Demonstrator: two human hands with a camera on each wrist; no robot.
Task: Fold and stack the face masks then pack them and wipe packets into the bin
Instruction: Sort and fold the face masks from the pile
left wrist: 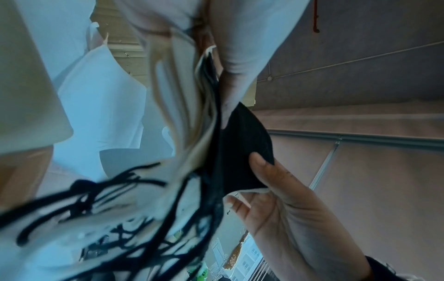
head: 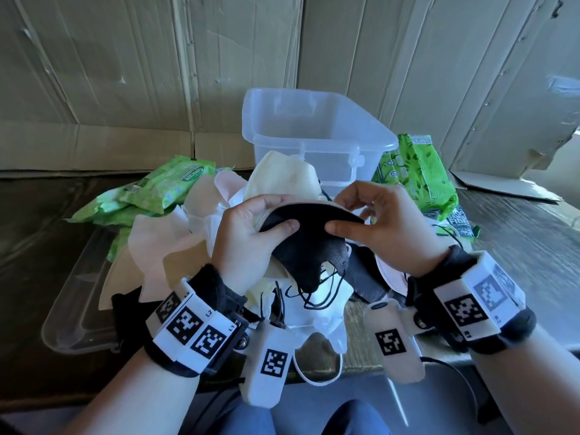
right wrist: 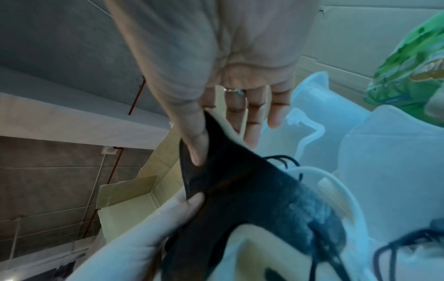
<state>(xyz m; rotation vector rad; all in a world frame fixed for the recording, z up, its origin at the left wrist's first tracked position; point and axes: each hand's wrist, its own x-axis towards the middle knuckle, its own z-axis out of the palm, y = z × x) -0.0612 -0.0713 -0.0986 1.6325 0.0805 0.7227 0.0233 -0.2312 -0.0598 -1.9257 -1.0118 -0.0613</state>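
Head view: a black mask (head: 309,243) is pinched by the left hand (head: 248,237) and right hand (head: 386,227), just before the bin (head: 314,133); wipe packets (head: 169,186) flank it.

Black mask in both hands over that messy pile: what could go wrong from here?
1. The black mask has ear loops dangling into the loose masks below; lifting it away could snag and drag others along.
2. The left hand also holds beige masks behind the black one, so the stack may slip or misalign during folding.
3. The bin sits behind the pile; reaching over could scatter it.
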